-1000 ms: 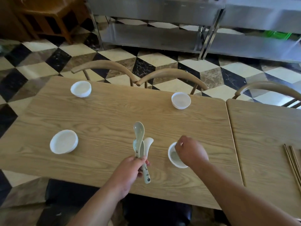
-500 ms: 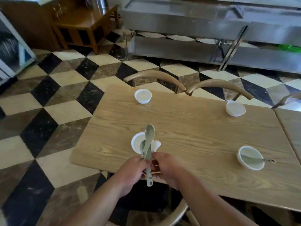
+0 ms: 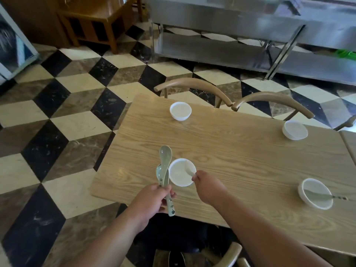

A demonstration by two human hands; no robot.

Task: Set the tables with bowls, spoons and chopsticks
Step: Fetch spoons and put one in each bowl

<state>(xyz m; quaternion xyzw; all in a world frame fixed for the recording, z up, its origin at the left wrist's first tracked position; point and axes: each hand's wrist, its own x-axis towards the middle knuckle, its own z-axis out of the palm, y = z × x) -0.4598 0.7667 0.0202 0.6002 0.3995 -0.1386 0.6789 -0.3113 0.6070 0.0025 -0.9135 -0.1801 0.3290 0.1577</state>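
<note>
While gripping two pale green spoons [image 3: 165, 164] by their handles in the left hand [image 3: 152, 199], with curled fingers and the scoops pointing up, also pinching a white spoon [image 3: 189, 168] by its handle end in the right hand [image 3: 208, 186] and holding its scoop inside the near-left bowl [image 3: 177, 178]. Keeping this bowl on the wooden table [image 3: 231, 151], close to the near left corner, just beside the green spoons.

Looking at three more white bowls around: far-left bowl [image 3: 180, 111] and far-right bowl [image 3: 294, 130] near the far edge, and near-right bowl [image 3: 308, 187] carrying a green spoon [image 3: 323, 197] with its handle lying over the right rim. Seeing a left chair back [image 3: 192, 86] and a right chair back [image 3: 269, 99] standing along the far edge, and a near chair [image 3: 231, 253] down between the arms.

Finding bare wood between the four bowls — wide room in the middle. Meeting a second table [image 3: 349, 139] just beside the right edge, and a checkered floor [image 3: 57, 122] lying open on the left, with steel shelving [image 3: 250, 45] and a wooden stand [image 3: 100, 16] well apart beyond.
</note>
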